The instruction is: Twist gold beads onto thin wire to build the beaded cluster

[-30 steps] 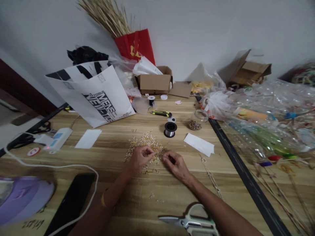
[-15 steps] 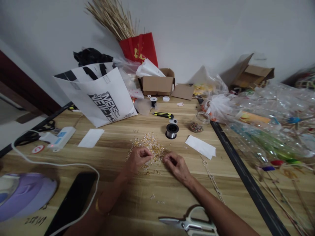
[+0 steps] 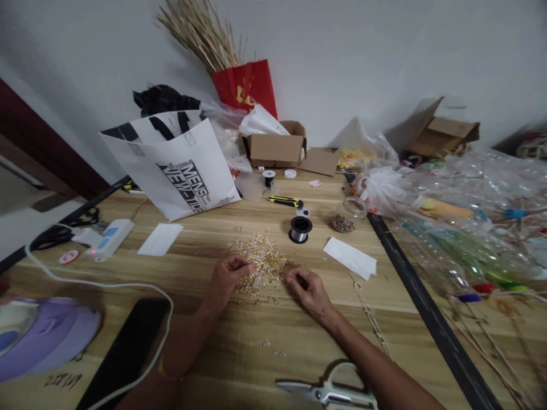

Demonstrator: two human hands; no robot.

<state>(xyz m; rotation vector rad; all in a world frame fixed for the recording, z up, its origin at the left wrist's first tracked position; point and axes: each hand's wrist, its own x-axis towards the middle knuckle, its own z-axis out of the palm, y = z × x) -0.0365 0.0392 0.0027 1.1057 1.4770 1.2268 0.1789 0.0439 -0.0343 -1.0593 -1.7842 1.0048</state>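
Note:
A loose pile of small gold and clear beads [image 3: 265,259] lies on the wooden table. My left hand [image 3: 228,276] is at the pile's left edge, thumb and forefinger pinched together; a tiny bit seems to sit at the fingertips, too small to name. At the right edge of the pile rests my right hand [image 3: 310,290], its fingers curled and pinched, and whatever they hold cannot be made out. A short row of beads [image 3: 256,302] lies just below the pile. Nearer to me are two little groups of clear beads [image 3: 278,353].
Behind the pile stand a wire spool [image 3: 300,229], a utility knife [image 3: 285,201] and a glass jar [image 3: 348,215] of beads. Scissors [image 3: 327,390] lie near the front edge. A beaded strand [image 3: 371,313], phone [image 3: 126,347], white cable [image 3: 106,283] and paper bag [image 3: 175,171] surround the work.
My left hand has drawn back to the left, off the middle of the pile, still pinched. My right hand has stayed almost in place. The view has shifted slightly.

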